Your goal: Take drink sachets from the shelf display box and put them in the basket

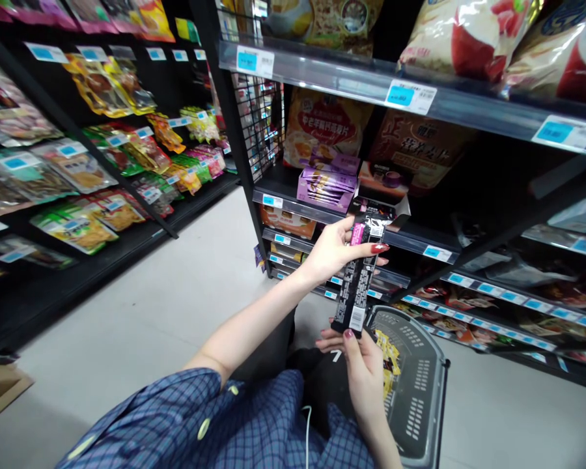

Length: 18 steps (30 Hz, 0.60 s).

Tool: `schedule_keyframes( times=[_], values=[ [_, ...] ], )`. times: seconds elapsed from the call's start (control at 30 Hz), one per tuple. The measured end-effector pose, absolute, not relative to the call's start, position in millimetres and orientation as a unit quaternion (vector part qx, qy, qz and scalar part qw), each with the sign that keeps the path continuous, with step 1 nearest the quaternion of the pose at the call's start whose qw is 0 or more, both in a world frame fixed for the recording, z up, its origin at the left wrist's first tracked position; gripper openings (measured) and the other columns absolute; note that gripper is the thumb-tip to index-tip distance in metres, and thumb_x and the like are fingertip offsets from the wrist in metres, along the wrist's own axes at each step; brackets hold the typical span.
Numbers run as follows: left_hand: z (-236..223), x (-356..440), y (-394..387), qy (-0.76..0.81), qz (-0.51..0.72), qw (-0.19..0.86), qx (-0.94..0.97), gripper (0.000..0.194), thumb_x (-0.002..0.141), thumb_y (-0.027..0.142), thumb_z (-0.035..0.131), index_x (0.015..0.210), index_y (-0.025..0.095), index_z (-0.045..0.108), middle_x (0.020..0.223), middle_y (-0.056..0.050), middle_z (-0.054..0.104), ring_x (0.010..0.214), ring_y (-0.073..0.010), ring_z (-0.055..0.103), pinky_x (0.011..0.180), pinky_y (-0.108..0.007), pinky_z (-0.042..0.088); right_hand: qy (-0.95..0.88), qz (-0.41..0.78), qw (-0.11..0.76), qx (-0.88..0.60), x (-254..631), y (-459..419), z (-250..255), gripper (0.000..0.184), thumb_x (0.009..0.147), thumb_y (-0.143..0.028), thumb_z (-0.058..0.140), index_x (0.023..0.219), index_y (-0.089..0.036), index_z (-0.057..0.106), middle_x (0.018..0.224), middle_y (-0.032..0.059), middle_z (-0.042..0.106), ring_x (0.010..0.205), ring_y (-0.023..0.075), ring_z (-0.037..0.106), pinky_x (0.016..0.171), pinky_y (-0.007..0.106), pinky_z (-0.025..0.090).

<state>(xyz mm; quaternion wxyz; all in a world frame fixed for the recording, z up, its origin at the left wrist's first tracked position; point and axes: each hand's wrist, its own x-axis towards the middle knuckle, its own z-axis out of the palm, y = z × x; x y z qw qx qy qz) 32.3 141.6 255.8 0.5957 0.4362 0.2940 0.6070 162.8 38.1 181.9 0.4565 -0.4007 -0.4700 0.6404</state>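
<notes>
I hold a long black packet (357,280) just right of the middle of the frame. It runs up and down, its top leaning right. My left hand (339,247) pinches the upper end; my right hand (362,358) pinches the bottom. Some left fingers hide behind it. Its tiny words are maybe too blurry to read.

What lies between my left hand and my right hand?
In the head view, a long, flat, shiny black packet spans the stretch: your left hand holds its upper end, your right hand its lower end.
</notes>
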Motion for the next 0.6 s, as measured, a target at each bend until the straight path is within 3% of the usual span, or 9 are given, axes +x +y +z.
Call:
schedule_keyframes(
  times=[0.2, 0.33, 0.4, 0.5, 0.53, 0.6],
  values=[
    [240, 33, 119, 0.226, 0.476, 0.682, 0.507, 0.044, 0.074, 0.040, 0.068, 0.109, 0.015, 0.054, 0.099, -0.014, 0.070, 0.083, -0.0213, 0.070, 0.073, -0.032, 0.057, -0.371, 0.723, 0.500, -0.299, 165, 46, 182, 0.021, 0.083, -0.037, 0.061, 0.088, -0.018, 0.070, 0.072, 0.0056, 0.073, 0.057, 0.0152, 0.067, 0.057, 0.028, 0.055],
    [222, 36, 93, 0.255, 0.364, 0.716, 0.539, 0.046, 0.078, 0.034, 0.065, 0.118, 0.019, 0.049, 0.116, -0.015, 0.064, 0.080, -0.0171, 0.069, 0.062, -0.024, 0.055, -0.381, 0.717, 0.508, -0.287, 171, 55, 181, 0.019, 0.082, -0.039, 0.063, 0.082, -0.022, 0.070, 0.066, 0.0023, 0.070, 0.050, 0.0132, 0.062, 0.051, 0.026, 0.053],
    [216, 35, 85, 0.287, 0.363, 0.699, 0.545, 0.043, 0.081, 0.035, 0.061, 0.119, 0.020, 0.049, 0.117, -0.013, 0.064, 0.078, -0.0165, 0.069, 0.064, -0.027, 0.055, -0.466, 0.712, 0.434, -0.296, 184, 62, 184, 0.024, 0.082, -0.042, 0.061, 0.081, -0.021, 0.070, 0.062, 0.0024, 0.068, 0.048, 0.0133, 0.061, 0.049, 0.026, 0.051],
    [213, 31, 76, 0.328, 0.401, 0.637, 0.571, 0.031, 0.084, 0.035, 0.057, 0.109, 0.016, 0.057, 0.107, -0.010, 0.068, 0.097, -0.0181, 0.065, 0.086, -0.031, 0.052, -0.621, 0.659, 0.268, -0.328, 216, 79, 198, 0.032, 0.082, -0.045, 0.059, 0.078, -0.015, 0.071, 0.058, 0.0048, 0.066, 0.048, 0.0142, 0.060, 0.047, 0.025, 0.049],
    [213, 29, 74, 0.337, 0.399, 0.634, 0.571, 0.029, 0.085, 0.034, 0.056, 0.107, 0.015, 0.057, 0.105, -0.010, 0.068, 0.098, -0.0180, 0.064, 0.088, -0.031, 0.051, -0.643, 0.617, 0.275, -0.360, 227, 87, 204, 0.032, 0.082, -0.044, 0.059, 0.078, -0.015, 0.071, 0.058, 0.0049, 0.065, 0.048, 0.0135, 0.059, 0.046, 0.024, 0.048],
    [214, 25, 70, 0.346, 0.365, 0.657, 0.562, 0.030, 0.085, 0.034, 0.054, 0.108, 0.015, 0.055, 0.104, -0.010, 0.068, 0.091, -0.0174, 0.066, 0.078, -0.030, 0.055, -0.640, 0.520, 0.376, -0.423, 244, 103, 219, 0.027, 0.080, -0.041, 0.062, 0.085, -0.016, 0.070, 0.064, 0.0035, 0.065, 0.049, 0.0108, 0.057, 0.045, 0.022, 0.046]
  ],
)
